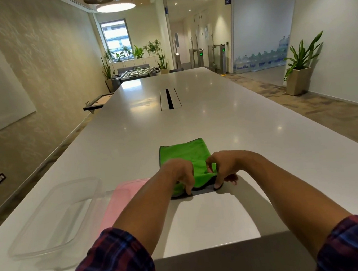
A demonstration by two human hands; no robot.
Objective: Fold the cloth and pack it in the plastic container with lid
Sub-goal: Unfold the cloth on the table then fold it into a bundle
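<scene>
A green cloth (186, 153) with a dark edge lies flat on the white table (194, 120), folded into a long strip that runs away from me. My left hand (180, 174) pinches the near left corner of the cloth. My right hand (222, 168) pinches the near right corner, lifting that edge slightly off the table. A clear plastic container (54, 217) stands empty at the near left. Its pink lid (123, 197) lies flat between the container and my left forearm, partly hidden by the arm.
The table's near edge (207, 252) runs just below my forearms. A cable slot (169, 98) sits in the middle of the table farther away. Floor and walls lie to the left and right of the table.
</scene>
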